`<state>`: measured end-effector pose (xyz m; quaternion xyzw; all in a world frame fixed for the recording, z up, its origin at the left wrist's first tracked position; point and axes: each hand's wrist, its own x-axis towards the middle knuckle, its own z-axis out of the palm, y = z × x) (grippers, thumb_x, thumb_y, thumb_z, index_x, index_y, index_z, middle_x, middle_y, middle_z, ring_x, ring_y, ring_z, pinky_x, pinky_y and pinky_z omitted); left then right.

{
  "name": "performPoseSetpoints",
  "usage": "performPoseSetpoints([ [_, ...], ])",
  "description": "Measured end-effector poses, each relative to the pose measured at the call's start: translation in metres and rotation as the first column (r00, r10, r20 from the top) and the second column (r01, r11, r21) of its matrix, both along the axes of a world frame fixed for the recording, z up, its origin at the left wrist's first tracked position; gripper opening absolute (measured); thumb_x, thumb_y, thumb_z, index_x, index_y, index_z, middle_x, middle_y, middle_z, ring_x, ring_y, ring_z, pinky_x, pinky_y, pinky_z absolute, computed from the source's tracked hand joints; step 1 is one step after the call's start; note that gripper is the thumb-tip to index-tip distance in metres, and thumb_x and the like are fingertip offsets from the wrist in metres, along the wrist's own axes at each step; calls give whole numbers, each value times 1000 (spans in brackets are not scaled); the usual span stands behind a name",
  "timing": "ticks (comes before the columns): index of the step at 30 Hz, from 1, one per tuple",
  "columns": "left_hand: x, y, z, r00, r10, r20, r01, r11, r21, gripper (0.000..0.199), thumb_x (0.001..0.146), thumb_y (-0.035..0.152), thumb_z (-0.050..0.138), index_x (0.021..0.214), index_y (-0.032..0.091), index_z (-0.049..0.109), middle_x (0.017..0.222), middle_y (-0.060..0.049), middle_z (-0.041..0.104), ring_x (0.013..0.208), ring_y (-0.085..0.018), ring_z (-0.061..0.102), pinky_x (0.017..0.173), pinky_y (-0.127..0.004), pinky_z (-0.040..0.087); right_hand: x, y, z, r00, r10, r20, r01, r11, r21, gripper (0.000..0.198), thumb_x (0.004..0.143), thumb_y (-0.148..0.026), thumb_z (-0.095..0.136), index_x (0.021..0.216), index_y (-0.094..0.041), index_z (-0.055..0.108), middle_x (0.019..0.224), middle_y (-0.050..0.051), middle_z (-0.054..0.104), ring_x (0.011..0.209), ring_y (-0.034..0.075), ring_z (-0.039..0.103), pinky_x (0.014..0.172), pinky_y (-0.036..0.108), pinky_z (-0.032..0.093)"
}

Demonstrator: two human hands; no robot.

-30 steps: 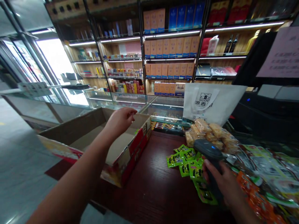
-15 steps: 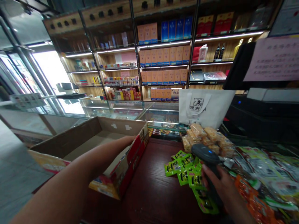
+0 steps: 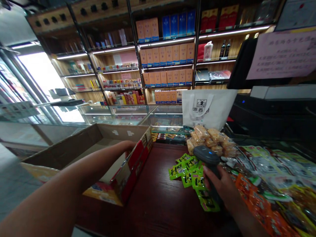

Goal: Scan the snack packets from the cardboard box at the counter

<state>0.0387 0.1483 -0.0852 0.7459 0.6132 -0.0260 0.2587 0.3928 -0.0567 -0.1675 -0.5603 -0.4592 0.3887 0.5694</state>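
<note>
Right hand (image 3: pixel 221 182) gripping scanner (image 3: pixel 206 155) by handle — likely light, stiff, best held there; packets (image 3: pixel 189 172) left of hand. Left hand (image 3: pixel 126 146) in box (image 3: pixel 139 154), fingers hidden — cannot tell grip.

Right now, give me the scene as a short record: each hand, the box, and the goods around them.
Left hand: reaching inside the box, partly hidden by its wall; grip cannot be told
Right hand: holding a dark, pistol-shaped plastic scanner with a blue light
Box: open, red-and-yellow printed cardboard box, no lid over it
Left of scanner: bright green flat packets
Behind scanner: pile of clear-wrapped, tan snacks
Behind pile: white bag with black print
Right of scanner: shiny orange packets
</note>
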Motion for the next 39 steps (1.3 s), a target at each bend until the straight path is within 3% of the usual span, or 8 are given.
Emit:
performPoseSetpoints([
  [5,1,-18,21,991,30,-131,-51,985,-162,30,46,12,83,71,15,67,60,-6,67,56,-32,66,49,-48,54,2,2,-4,997,67,-31,-66,998,5,41,79,-63,67,77,-23,58,44,-5,56,37,15,52,39,26,45],
  [11,6,-51,77,992,14,-123,6,988,157,40,66,31,64,105,19,59,82,-10,69,71,-29,67,65,-44,55,-1,1,-3,996,62,-57,-60,998,27,39,79,-60,68,76,-23,58,44,-5,58,36,15,52,38,26,43],
  [13,13,-75,94,988,-31,-150,87,920,382,33,76,34,56,106,19,54,95,-12,67,85,-29,66,78,-42,52,-2,1,-3,996,50,-67,-47,998,37,39,79,-60,69,76,-23,57,44,-5,58,36,15,52,38,25,42],
  [16,36,-121,103,983,-49,-174,159,693,703,25,88,38,45,105,21,50,98,-11,64,92,-28,62,84,-41,48,-3,1,-2,995,55,-88,-51,997,50,40,78,-60,69,76,-22,57,44,-6,58,35,14,51,38,25,41],
  [18,60,-151,89,991,-111,-76,130,637,760,23,91,37,42,108,22,48,99,-9,63,93,-27,62,83,-39,49,-3,1,-2,993,68,-101,-63,996,55,41,77,-61,69,76,-22,57,44,-6,58,36,14,50,39,25,41],
  [21,104,-177,41,968,-240,74,115,687,718,23,86,23,47,109,23,48,102,-9,63,96,-26,62,85,-37,50,-4,1,-1,989,96,-109,-90,994,60,42,77,-61,70,77,-21,58,45,-5,59,37,13,51,41,24,41],
  [28,173,-168,-69,953,-300,49,194,724,662,48,74,8,54,120,20,53,107,-11,57,104,-29,58,89,-40,50,-7,1,1,987,126,-102,-122,992,38,41,72,-55,75,87,-21,58,46,-8,58,39,13,51,42,24,41],
  [39,163,-158,-82,788,-395,473,80,827,556,68,70,8,62,135,21,44,118,-11,55,113,-27,58,98,-43,49,-5,2,4,997,65,-39,-66,998,-25,29,64,-35,80,81,-21,61,63,-5,63,47,13,55,46,25,46],
])
